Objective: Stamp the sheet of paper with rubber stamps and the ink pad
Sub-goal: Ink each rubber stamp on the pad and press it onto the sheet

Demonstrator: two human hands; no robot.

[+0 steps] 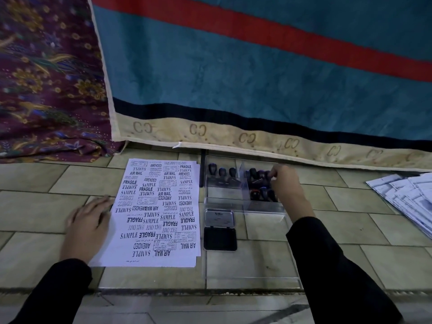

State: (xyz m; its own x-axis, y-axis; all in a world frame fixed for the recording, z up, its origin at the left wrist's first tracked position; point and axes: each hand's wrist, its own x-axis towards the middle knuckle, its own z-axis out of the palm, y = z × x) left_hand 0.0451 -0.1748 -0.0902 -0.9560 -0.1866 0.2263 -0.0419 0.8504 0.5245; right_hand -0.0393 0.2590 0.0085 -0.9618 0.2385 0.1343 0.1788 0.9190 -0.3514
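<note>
A white sheet of paper (156, 211), covered in black stamped words, lies on the tiled floor. My left hand (87, 226) rests flat on its left edge with fingers straight. To the right stands a clear plastic box (243, 206) with several dark rubber stamps (257, 181) inside. My right hand (284, 187) reaches into the box's right compartment, its fingers curled down among the stamps; whether they hold one is hidden. The open ink pad (220, 238), black pad near me and lid (219, 218) tipped up, sits between the paper and the box.
A stack of printed sheets (406, 197) lies at the right edge. A teal and red cloth (257, 78) hangs behind the box, with a purple patterned fabric (46, 78) at the left. A clear lid (252, 265) lies flat in front of the box.
</note>
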